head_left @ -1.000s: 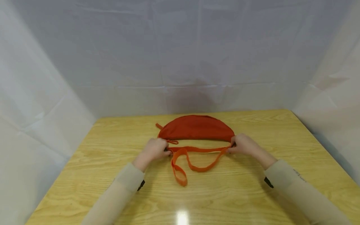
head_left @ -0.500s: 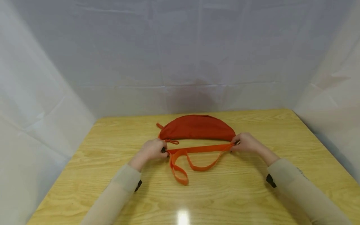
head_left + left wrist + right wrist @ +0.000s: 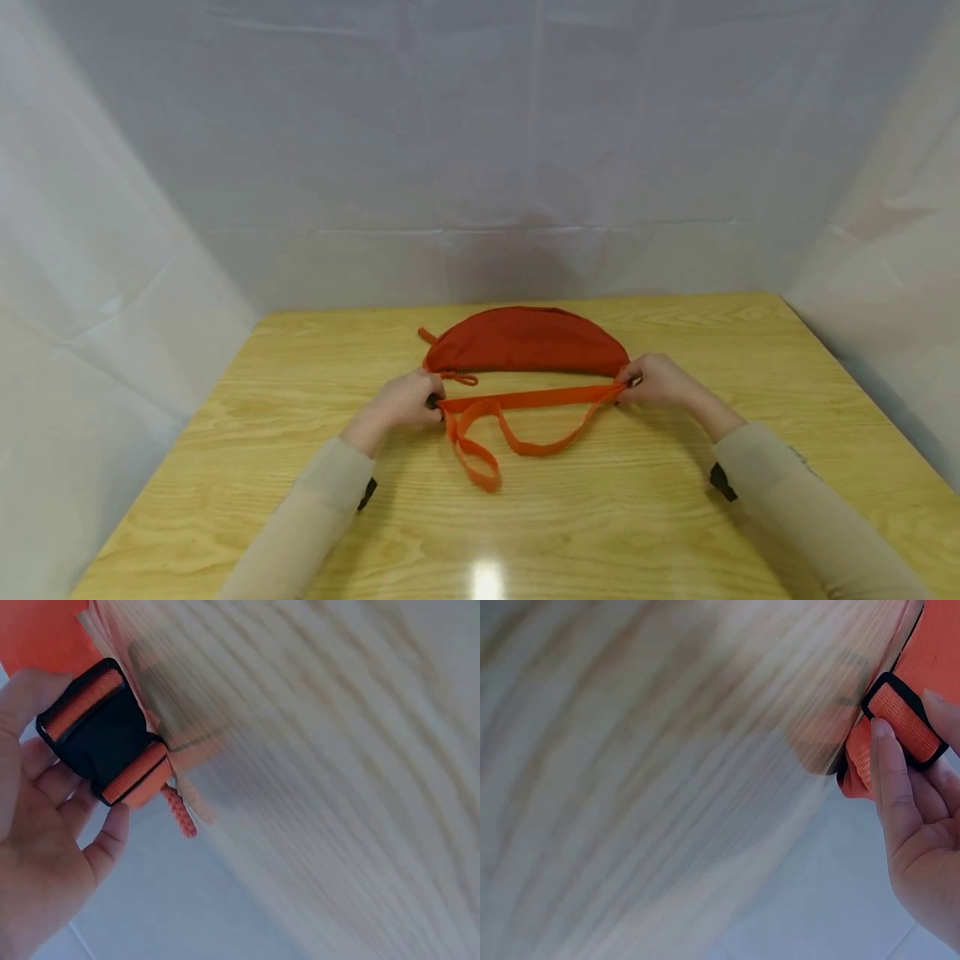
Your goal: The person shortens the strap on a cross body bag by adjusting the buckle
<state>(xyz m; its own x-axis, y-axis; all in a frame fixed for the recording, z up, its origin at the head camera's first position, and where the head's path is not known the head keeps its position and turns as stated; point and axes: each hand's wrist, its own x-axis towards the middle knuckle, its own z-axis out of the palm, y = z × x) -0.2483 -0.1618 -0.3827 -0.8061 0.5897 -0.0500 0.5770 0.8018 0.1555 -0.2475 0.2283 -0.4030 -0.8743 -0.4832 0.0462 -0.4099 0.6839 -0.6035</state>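
Note:
A red half-moon waist bag (image 3: 525, 340) lies near the back of the wooden table, its curved side away from me. In front of it an orange strap (image 3: 540, 397) runs straight between my two hands, and its slack hangs in loops nearer to me. My left hand (image 3: 405, 398) grips a black side-release buckle (image 3: 105, 735) with orange webbing threaded through both ends. My right hand (image 3: 658, 385) pinches a black strap slider (image 3: 904, 720) between thumb and fingers, by the bag's right end. A red cord pull (image 3: 459, 378) sticks out at the bag's lower left.
The wooden table (image 3: 570, 517) reaches back to a pale sheet (image 3: 525, 167) hanging behind it. More white sheeting (image 3: 90, 292) closes off the left side and the right. A light reflects on the tabletop near the front.
My left hand has shifted slightly left and my right hand slightly right, so the strap between them is pulled straighter. The loose loops have moved a little with it. The bag stays nearly in place.

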